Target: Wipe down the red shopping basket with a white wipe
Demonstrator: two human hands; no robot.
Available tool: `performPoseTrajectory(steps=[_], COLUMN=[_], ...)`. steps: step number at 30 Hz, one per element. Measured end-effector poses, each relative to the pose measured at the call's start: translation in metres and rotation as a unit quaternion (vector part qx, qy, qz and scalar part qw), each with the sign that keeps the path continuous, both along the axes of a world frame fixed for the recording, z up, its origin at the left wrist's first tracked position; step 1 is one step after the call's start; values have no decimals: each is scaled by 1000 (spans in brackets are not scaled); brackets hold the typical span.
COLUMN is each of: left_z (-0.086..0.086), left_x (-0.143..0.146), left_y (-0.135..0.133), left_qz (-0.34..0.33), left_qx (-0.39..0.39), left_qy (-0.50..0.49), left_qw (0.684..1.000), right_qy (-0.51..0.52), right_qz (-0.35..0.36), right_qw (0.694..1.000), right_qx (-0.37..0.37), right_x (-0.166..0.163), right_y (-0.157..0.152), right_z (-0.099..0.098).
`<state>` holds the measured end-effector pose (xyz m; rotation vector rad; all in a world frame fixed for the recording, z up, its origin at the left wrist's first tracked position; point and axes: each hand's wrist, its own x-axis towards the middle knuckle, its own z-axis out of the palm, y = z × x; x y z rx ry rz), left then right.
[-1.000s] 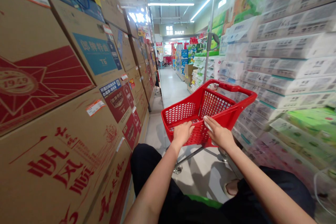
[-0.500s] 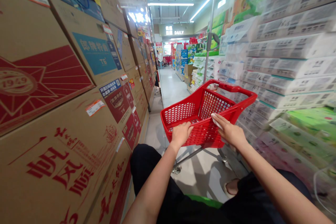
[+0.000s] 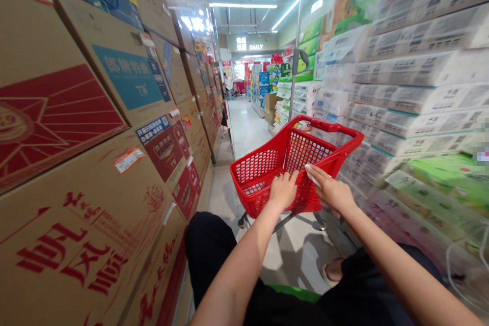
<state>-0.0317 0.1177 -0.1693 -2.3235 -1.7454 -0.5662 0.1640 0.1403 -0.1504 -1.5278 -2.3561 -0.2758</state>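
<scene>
A red mesh shopping cart (image 3: 267, 163) on wheels stands in the aisle just ahead of me. My left hand (image 3: 283, 189) rests on its near rim with the fingers curled over the edge. Next to it my right hand (image 3: 331, 189) lies on the rim, fingers stretched forward, with a small white paper (image 3: 311, 175) pinned under the fingertips. The basket looks empty inside.
Brown cartons with red print (image 3: 76, 204) are stacked high on the left. Wrapped tissue packs (image 3: 412, 91) fill the right wall. A metal pole (image 3: 295, 51) rises behind the cart. The narrow tiled aisle (image 3: 248, 127) runs ahead to more shelves.
The cart has rolled a little forward and left. My left hand slid right along the rim, closer to my right hand. The view shifted slightly.
</scene>
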Motion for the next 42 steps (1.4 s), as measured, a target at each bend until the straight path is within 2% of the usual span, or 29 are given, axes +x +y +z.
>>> performPoseTrajectory(steps=[3, 9, 15, 20, 26, 32, 39, 42], left_z=[-5, -8, -11, -13, -13, -14, -14, -15], left_x=[0, 4, 9, 10, 9, 9, 11, 11], left_y=[-2, -13, -15, -15, -15, -15, -15, -16], left_qz=[-7, -2, 0, 4, -1, 3, 4, 2], left_qx=[12, 19, 37, 56, 60, 66, 64, 72], left_qy=[13, 15, 27, 35, 35, 38, 33, 33], left_qw=[1000, 1000, 999, 998, 998, 997, 997, 997], right_qy=[7, -9, 4, -25, -15, -23, -7, -13], right_qz=[-44, -6, -63, -17, -44, -18, -60, -47], right_qw=[999, 1000, 997, 999, 995, 997, 995, 996], right_qx=[10, 11, 53, 42, 86, 74, 80, 73], right_x=[18, 21, 31, 32, 43, 38, 39, 34], right_y=[8, 3, 9, 9, 17, 19, 23, 21], right_z=[4, -1, 2, 1, 11, 5, 10, 9])
